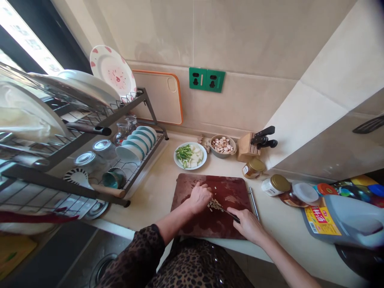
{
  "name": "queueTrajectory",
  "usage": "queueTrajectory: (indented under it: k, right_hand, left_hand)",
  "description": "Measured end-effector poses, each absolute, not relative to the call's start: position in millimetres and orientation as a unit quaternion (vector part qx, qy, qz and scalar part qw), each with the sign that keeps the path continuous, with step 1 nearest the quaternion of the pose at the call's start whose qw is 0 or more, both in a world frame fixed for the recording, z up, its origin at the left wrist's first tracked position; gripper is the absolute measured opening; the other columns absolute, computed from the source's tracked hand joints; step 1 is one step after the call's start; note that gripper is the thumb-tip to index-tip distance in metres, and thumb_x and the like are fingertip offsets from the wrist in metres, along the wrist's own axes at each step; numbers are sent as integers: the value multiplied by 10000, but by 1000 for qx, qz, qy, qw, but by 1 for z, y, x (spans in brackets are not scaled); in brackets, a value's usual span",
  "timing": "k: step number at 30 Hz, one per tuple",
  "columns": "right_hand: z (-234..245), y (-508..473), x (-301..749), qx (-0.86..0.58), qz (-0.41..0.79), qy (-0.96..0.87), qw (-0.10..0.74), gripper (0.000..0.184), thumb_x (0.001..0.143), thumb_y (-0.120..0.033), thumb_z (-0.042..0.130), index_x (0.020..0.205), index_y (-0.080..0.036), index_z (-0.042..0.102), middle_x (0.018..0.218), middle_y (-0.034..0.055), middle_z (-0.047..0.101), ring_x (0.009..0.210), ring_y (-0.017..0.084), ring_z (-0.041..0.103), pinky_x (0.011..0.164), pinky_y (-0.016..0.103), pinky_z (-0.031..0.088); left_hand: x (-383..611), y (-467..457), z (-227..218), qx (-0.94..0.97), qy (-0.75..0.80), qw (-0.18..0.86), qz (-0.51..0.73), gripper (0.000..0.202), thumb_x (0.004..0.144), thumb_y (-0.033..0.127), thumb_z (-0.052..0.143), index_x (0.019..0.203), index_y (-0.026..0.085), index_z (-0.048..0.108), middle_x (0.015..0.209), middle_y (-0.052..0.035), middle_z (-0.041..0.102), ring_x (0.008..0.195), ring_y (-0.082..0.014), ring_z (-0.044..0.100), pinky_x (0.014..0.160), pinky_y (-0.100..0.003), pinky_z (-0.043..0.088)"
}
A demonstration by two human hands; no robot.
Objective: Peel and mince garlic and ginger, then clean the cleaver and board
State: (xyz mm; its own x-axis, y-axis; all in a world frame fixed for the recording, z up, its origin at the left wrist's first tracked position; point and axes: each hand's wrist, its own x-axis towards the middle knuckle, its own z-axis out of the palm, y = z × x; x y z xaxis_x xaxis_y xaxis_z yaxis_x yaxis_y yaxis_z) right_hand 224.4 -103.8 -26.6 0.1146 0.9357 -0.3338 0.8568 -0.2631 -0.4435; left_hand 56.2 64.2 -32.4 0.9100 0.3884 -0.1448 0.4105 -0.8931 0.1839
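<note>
My right hand (248, 225) is wrapped round the dark handle of a kitchen knife (233, 216), low over the reddish-brown cutting board (192, 228). The blade points left into a small heap of pale chopped pieces (215, 205), which look like garlic. At the left of this heap is my left hand (201, 198), its fingers bent and pressed together. Whatever lies under those fingers is hidden. A few stray bits sit on the board just above the heap.
Behind the board stand a plate (180, 165) of sliced green and white vegetables, a bowl (222, 154) of garlic cloves and a knife block (244, 149). Jars (275, 185) and a large jug (345, 220) line the right. A dish rack (144, 160) rises at left, above a sink (90, 250).
</note>
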Motion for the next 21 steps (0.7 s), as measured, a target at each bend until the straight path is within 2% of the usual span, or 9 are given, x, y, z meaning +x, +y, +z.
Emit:
queueTrajectory:
  k: [5, 9, 12, 21]
  right_hand:
    - [-27, -107, 219, -744, 271, -607, 65, 492, 749, -124, 522, 1212, -264, 611, 1043, 69, 719, 959, 222, 666, 820, 290, 478]
    - [-27, -109, 215, -746, 278, -603, 48, 509, 762, -122, 490, 1251, -232, 581, 1075, 89, 708, 987, 232, 654, 844, 318, 480]
    - [-26, -110, 211, -738, 279, -610, 67, 474, 774, -150, 505, 1232, -236, 595, 1105, 84, 697, 1022, 230, 638, 873, 319, 468]
    - [-19, -113, 196, -746, 290, -593, 88, 464, 770, -129, 505, 1202, -261, 613, 990, 56, 733, 939, 218, 670, 804, 277, 478]
  left_hand:
    - [55, 68, -31, 972, 192, 128, -45, 70, 759, 147, 615, 712, 189, 646, 827, -38, 674, 862, -218, 579, 735, -346, 355]
    - [54, 69, -27, 974, 188, 113, -62, 134, 782, 115, 572, 672, 159, 636, 772, -63, 668, 821, -214, 583, 743, -357, 359]
    - [53, 71, -27, 973, 184, 125, -57, 111, 769, 117, 589, 706, 184, 652, 813, -47, 680, 841, -210, 589, 729, -340, 359]
    - [46, 74, -30, 981, 153, 107, -55, 149, 819, 143, 568, 688, 174, 632, 788, -53, 682, 811, -205, 586, 702, -339, 336]
